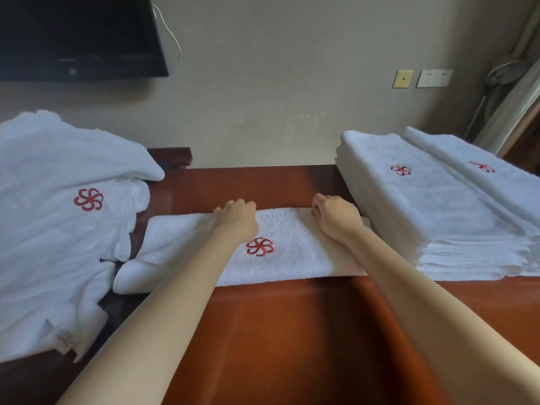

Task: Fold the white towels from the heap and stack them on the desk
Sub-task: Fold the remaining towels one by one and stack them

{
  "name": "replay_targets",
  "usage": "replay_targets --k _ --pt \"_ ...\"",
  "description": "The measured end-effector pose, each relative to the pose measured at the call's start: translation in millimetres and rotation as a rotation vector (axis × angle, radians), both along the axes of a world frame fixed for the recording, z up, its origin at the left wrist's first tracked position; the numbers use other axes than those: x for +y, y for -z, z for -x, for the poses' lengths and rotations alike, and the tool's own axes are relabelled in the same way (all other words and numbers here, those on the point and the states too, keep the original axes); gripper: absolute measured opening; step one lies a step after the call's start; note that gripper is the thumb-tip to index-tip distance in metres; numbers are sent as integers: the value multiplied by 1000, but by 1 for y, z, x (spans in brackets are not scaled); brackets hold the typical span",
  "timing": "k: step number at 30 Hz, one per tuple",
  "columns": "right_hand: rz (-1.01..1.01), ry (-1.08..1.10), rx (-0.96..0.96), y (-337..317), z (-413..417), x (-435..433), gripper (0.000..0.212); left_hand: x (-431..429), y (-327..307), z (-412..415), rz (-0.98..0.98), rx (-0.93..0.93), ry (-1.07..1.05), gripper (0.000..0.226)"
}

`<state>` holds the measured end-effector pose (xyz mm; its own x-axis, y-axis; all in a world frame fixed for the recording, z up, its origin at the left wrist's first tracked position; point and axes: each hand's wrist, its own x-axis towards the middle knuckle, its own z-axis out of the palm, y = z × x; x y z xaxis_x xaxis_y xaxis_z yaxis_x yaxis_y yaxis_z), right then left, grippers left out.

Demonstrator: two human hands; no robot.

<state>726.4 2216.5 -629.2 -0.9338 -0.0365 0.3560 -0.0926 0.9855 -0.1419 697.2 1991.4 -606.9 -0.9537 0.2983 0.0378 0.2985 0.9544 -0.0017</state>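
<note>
Closest to us is the bare reddish-brown worktop (292, 331), with both our forearms reaching forward across it. Under our hands lies a white towel (295, 264) folded into a long band, and its red flower emblem (259, 247) faces up between our wrists. Our left hand (238, 217) has its fingers curled over the towel's far edge, gripping it. Our right hand (336, 217) is curled the same way on that edge, near the towel's right end. Left of the left hand sits the loose heap (58, 235) of white towels, touching the band's left end. Just right of the right hand stands the stack (423, 206) of folded towels. Beyond our hands is the wall, with a dark screen (79, 36) at upper left and sockets (434, 78) at upper right.
</note>
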Motion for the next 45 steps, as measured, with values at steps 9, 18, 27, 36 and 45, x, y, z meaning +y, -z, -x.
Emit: replay_targets --k 9,18,27,36,45 --pt "-2 41 -105 -17 18 2 14 -20 -16 23 -62 -8 -113 11" --pt "19 37 -51 0 23 -1 16 -4 -8 33 106 114 -140 28" --pt "-164 80 61 -5 14 -5 11 33 30 -15 -307 71 86 33" --pt "6 51 299 -3 -18 -24 9 24 41 -17 -301 -47 120 46" --pt "207 129 -128 7 -22 -12 36 24 33 -22 -297 -99 111 47"
